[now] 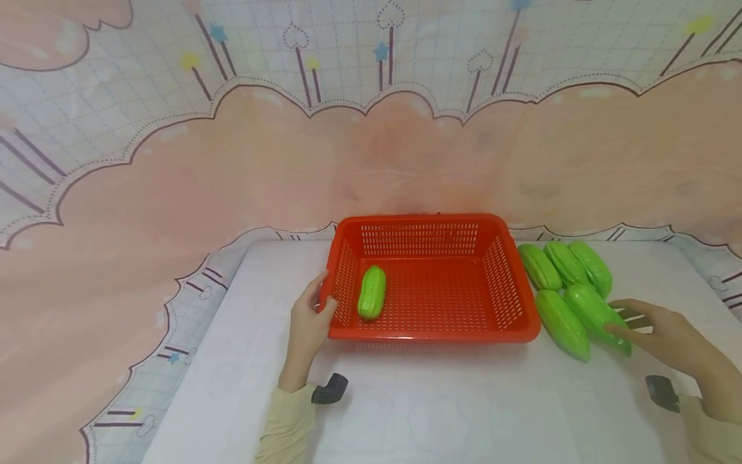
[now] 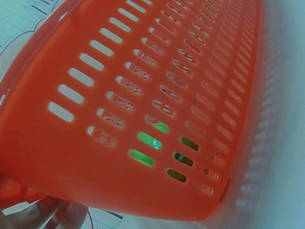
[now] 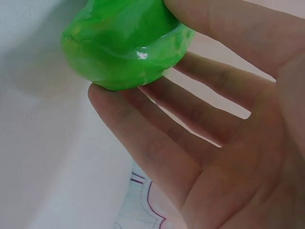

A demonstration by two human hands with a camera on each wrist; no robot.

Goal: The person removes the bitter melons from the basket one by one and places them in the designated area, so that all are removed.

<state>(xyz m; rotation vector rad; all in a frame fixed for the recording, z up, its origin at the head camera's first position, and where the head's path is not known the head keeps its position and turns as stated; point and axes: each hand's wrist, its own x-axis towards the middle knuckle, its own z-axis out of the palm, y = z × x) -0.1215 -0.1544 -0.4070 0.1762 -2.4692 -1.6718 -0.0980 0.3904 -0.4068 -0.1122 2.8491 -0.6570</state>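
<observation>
A red plastic basket with slotted walls stands on the white table. My left hand grips its left rim, thumb on the near side; the left wrist view shows the slotted wall of the basket and some fingers below. Inside, toward the left wall, lies one glossy green oblong vegetable. My right hand pinches the near end of another green vegetable, right of the basket. In the right wrist view, thumb and fingertips meet this shiny, creased green vegetable from opposite sides.
Several more green vegetables lie grouped close to the basket's right side, in two rows. A patterned cloth hangs behind the white table and also borders its left and right edges.
</observation>
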